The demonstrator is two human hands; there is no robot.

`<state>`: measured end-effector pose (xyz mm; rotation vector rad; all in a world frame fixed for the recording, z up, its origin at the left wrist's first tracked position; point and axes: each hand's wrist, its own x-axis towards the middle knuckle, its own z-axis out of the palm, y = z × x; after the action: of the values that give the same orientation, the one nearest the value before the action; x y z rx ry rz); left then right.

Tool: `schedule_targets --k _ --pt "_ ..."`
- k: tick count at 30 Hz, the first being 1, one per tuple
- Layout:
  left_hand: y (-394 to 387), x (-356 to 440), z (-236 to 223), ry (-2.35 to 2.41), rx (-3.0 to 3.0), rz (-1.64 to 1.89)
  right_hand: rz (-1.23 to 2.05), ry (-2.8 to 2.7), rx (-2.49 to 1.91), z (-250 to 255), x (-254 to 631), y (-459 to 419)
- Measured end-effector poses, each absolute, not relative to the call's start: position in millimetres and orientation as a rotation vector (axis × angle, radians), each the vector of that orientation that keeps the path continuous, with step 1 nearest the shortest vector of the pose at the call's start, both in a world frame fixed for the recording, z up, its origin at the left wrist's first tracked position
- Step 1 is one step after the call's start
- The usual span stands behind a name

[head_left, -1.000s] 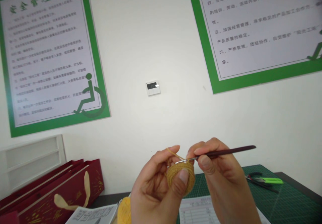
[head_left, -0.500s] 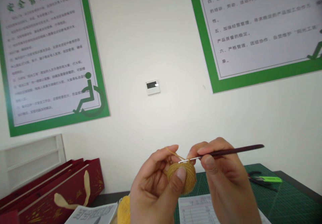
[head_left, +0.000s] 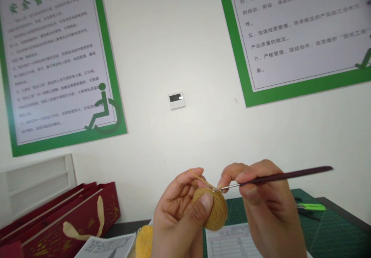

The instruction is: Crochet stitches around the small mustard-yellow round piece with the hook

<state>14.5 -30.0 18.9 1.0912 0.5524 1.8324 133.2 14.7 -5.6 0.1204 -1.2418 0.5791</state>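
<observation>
Wall poster (head_left: pixel 55 61) cropped at ten o'clock, its small print blurred, second poster (head_left: pixel 304 38) cut off at two o'clock, red bags (head_left: pixel 78 219) clipped at eight o'clock, yellow yarn (head_left: pixel 144 242) partly hidden by left hand (head_left: pixel 179 215), tip of crochet hook (head_left: pixel 285 176) indistinct.

Left hand (head_left: pixel 184 211) pinching the mustard crochet piece (head_left: pixel 216 209), yarn (head_left: pixel 199 177) looped over its index finger! Right hand (head_left: pixel 268 204) grips the dark-handled crochet hook (head_left: pixel 290 173), its metal tip right at the piece's top edge. Green cutting mat (head_left: pixel 333 227) below.
</observation>
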Motion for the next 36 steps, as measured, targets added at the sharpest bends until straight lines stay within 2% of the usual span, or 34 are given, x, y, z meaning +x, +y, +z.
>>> schedule_targets --k 11,18,24,31,33,36 --pt "-32.2 13.5 18.8 0.564 1.083 1.804 -0.168 -1.315 0.043 -4.6 134.7 7.9" --pt "-36.2 14.1 22.4 0.533 1.055 1.731 -0.424 -1.434 -0.066 -1.1 148.5 -0.7" --pt "-32.5 13.6 19.6 0.521 1.093 1.725 -0.383 -1.273 -0.018 -1.2 134.0 7.4" --pt "-31.8 11.1 17.9 0.518 1.021 1.771 0.256 -1.277 0.091 -7.6 118.4 25.9" --pt "-32.0 12.0 18.6 0.507 1.023 1.752 0.175 -1.318 0.097 -9.9 120.1 29.6" --pt "-31.8 16.4 19.3 0.516 1.066 1.814 -0.321 -1.357 -0.037 -10.5 125.6 29.8"
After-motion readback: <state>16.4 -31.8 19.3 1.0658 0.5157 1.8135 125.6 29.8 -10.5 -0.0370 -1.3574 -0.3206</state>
